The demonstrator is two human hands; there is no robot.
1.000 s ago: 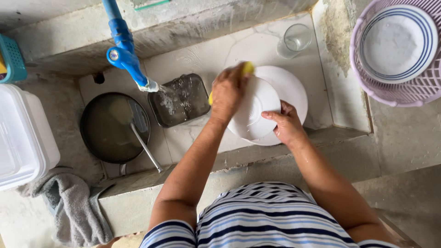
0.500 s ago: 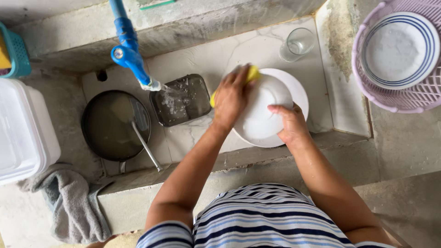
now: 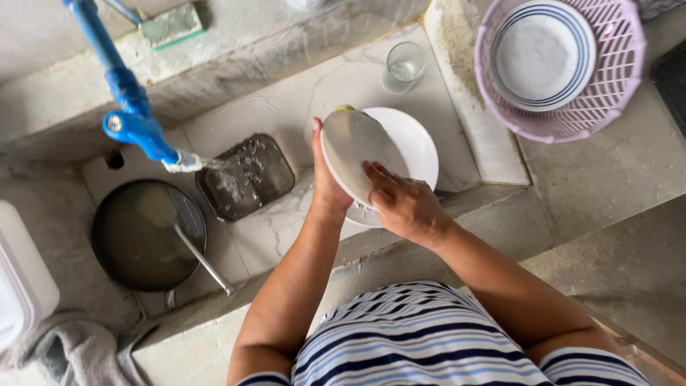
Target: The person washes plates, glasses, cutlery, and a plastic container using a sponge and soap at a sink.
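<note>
My right hand (image 3: 404, 204) grips the lower edge of a white plate (image 3: 357, 161), which is tilted up on edge over the sink. Behind that plate is my left hand (image 3: 325, 189), mostly hidden. It presses a yellow sponge (image 3: 343, 109) against the plate's back, and only the sponge's tip shows above the rim. A second white plate (image 3: 418, 146) lies flat on the sink floor under the held one.
A blue tap (image 3: 132, 121) runs water into a rectangular metal tray (image 3: 246, 175). A dark pan (image 3: 146, 232) with a long handle sits at left, a glass (image 3: 404, 66) at the back. A pink basket (image 3: 614, 71) holds a blue-rimmed plate (image 3: 543, 53). A grey cloth (image 3: 71, 350) lies lower left.
The held plate has been turned from nearly flat up onto its edge. My left hand with the sponge has moved from the plate's top face to behind it.
</note>
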